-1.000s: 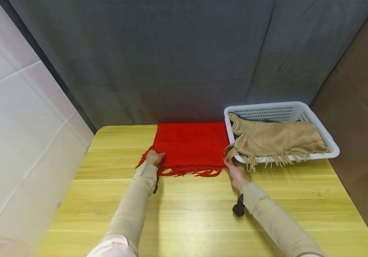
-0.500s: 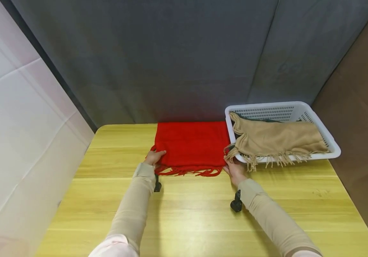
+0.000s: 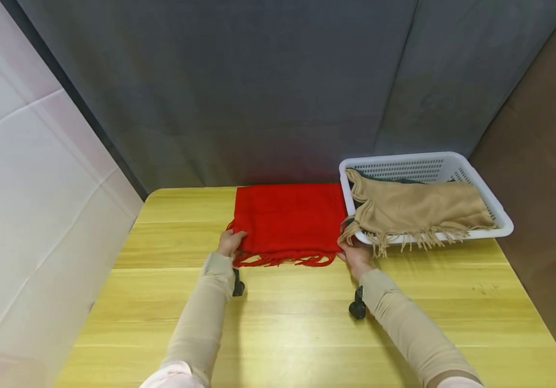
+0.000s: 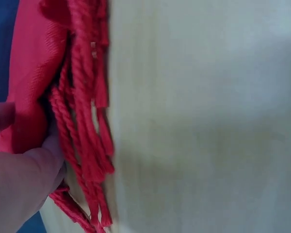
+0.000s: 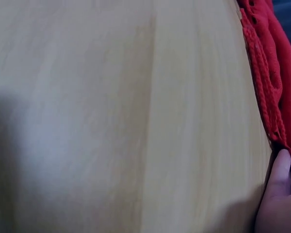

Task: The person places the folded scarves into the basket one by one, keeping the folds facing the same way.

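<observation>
A folded red scarf (image 3: 287, 218) lies flat at the back of the table, its fringe along the near edge. My left hand (image 3: 229, 243) pinches its near left corner; in the left wrist view the thumb and fingers of that hand (image 4: 24, 179) hold the folded layers beside the twisted tassels. At the near right corner, my right hand (image 3: 357, 260) grips the scarf's edge next to the basket. The right wrist view shows part of this hand (image 5: 281, 194) against the red cloth; its other fingers are mostly hidden.
A white plastic basket (image 3: 493, 233) stands at the back right, against the scarf's right side. Inside lies a folded beige scarf (image 3: 423, 207), its fringe hanging over the front rim, with dark green cloth under it. A grey curtain (image 3: 258, 97) closes off the back of the wooden table (image 3: 297, 323).
My left hand has shifted slightly left along the scarf's edge, and the loose fringe at that side is now drawn in under the hand. My right hand stays nearly in place.
</observation>
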The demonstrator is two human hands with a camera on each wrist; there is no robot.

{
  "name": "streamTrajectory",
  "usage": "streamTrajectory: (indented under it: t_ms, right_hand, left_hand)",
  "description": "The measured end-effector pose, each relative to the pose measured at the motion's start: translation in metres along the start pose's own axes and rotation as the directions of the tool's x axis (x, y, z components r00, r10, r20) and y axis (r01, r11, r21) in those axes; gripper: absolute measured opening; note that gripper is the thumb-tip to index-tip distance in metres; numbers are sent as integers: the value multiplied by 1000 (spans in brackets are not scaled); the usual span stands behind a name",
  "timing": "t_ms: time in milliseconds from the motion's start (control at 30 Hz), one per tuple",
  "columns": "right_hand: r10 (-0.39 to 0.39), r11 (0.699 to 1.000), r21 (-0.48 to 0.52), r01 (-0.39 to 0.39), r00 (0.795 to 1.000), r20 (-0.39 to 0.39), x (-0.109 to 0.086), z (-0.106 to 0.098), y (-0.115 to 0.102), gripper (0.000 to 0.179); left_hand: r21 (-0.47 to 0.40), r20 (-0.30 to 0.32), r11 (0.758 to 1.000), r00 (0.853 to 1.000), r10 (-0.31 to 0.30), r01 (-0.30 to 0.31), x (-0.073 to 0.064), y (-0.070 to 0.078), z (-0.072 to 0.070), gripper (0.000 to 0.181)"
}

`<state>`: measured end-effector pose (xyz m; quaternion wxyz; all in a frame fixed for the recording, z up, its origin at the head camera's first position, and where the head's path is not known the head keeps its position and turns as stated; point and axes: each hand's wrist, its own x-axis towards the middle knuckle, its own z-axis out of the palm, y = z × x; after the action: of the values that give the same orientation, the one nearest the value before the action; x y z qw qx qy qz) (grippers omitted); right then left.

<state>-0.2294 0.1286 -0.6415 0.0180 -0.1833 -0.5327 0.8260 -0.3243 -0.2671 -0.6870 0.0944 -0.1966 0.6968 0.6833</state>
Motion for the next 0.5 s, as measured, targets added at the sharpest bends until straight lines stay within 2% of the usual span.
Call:
streamTrajectory:
  t_ms: [67, 100, 133, 200, 233, 267, 300, 400, 433, 467, 500]
  right_hand:
    - [-11, 1000, -14, 12, 999, 41, -14, 4, -12, 51]
    - [4, 998, -61, -2, 999, 36, -27, 11, -25, 51]
    - [10, 995, -103, -7, 1000, 26, -29, 12, -26, 52]
    - [19, 981, -193, -16, 1000, 13, -54, 24, -50, 52]
    - [22, 972, -235, -21, 1000, 6, -63, 28, -58, 52]
    - [25, 964, -266, -22, 1000, 5, -71, 31, -65, 51]
    - [55, 945, -323, -60, 998, -25, -84, 38, -78, 52]
    - [79, 928, -365, -72, 997, 4, -96, 38, -89, 51]
    - [99, 921, -380, -88, 995, 10, -98, 38, -91, 50]
    - [109, 917, -388, -89, 994, 31, -99, 36, -93, 48]
    - [121, 909, -405, -94, 992, 43, -100, 35, -93, 46]
  left_hand:
    - [42, -22, 999, 999, 33, -32, 4, -9, -3, 41]
    - [70, -40, 995, 997, 67, -64, 4, -12, -4, 40]
    - [91, -49, 992, 995, 91, -86, -2, -11, -5, 38]
    - [92, -40, 990, 993, 110, -106, -26, -1, -4, 37]
    - [81, -29, 988, 990, 138, -135, -39, 6, -3, 34]
    - [86, -22, 987, 990, 139, -137, -57, 17, -1, 35]
    - [100, -17, 986, 990, 138, -136, -76, 29, 1, 36]
    - [167, 14, 978, 992, 128, -128, -127, 62, 6, 38]
    - [198, 16, 971, 991, 133, -134, -138, 70, 6, 38]
    - [238, 23, 964, 993, 113, -115, -151, 79, 7, 40]
    - [253, 62, 949, 982, 176, -186, -148, 74, 0, 38]
